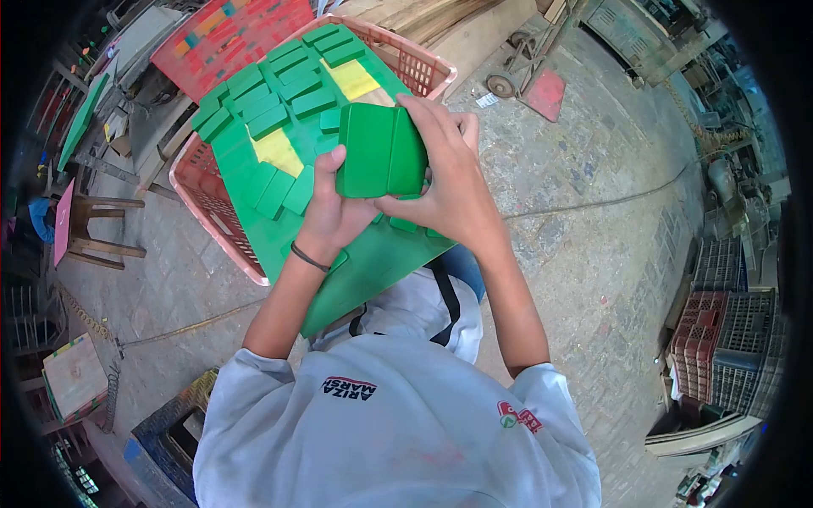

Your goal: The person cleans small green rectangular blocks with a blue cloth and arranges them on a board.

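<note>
Between my two hands, above a green board (360, 288), are green blocks (368, 152) held side by side. My left hand (332, 203) supports them from the left and below, its thumb raised along the left side. Around their right side curl the fingers and thumb of my right hand (449, 165). Rows of smaller green blocks (296, 80) lie on the board, with yellow pieces (351, 79) among them. The board rests on a pink plastic crate (212, 199). My palms hide part of the board.
A red board (233, 42) with coloured patches stands behind the crate. A wooden stool (102, 229) is at the left, stacked crates (728, 339) at the right. A red piece (544, 93) and a wheel (500, 85) lie at the upper right; a cable (593, 201) crosses the floor.
</note>
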Tool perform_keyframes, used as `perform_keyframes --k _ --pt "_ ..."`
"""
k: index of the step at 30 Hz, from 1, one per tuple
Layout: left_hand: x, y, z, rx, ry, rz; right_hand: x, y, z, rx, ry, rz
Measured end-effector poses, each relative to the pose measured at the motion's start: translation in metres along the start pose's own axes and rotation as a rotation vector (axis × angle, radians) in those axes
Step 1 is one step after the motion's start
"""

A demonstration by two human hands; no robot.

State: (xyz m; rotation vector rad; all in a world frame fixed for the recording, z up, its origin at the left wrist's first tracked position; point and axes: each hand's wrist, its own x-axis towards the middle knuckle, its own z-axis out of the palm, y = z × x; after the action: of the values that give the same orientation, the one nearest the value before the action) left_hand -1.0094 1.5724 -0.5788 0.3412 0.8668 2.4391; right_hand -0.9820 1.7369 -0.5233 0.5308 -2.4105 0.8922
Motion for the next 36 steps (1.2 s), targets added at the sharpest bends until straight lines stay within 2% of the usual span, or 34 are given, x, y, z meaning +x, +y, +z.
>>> perform_keyframes --k 6,8,9,11,17,23,30,36 --pt "-0.001 0.001 0.0 0.039 0.015 -0.029 -0.004 0.002 -0.001 0.092 -0.014 0.019" --pt "0.0 0.008 0.011 -0.001 -0.106 -0.053 -0.004 0.005 0.0 0.09 0.006 -0.009" --pt "-0.001 0.008 0.011 -0.001 -0.105 -0.053 -0.004 0.007 -0.001 0.092 0.006 -0.009" --pt "-0.002 0.01 0.009 0.282 -0.002 -0.055 -0.005 0.009 -0.001 0.087 -0.042 0.014" --pt "-0.004 0.006 -0.01 0.384 0.029 -0.038 -0.006 0.011 0.0 0.067 -0.069 0.003" --pt "-0.005 0.004 0.012 0.299 0.154 0.033 -0.003 0.01 0.0 0.063 -0.091 -0.001" --pt "-0.01 0.002 0.01 0.231 0.141 0.038 -0.001 0.011 0.004 0.029 -0.064 -0.062" --pt "-0.015 0.0 0.01 0.219 0.235 0.06 0.0 0.009 0.007 0.032 -0.11 -0.025"
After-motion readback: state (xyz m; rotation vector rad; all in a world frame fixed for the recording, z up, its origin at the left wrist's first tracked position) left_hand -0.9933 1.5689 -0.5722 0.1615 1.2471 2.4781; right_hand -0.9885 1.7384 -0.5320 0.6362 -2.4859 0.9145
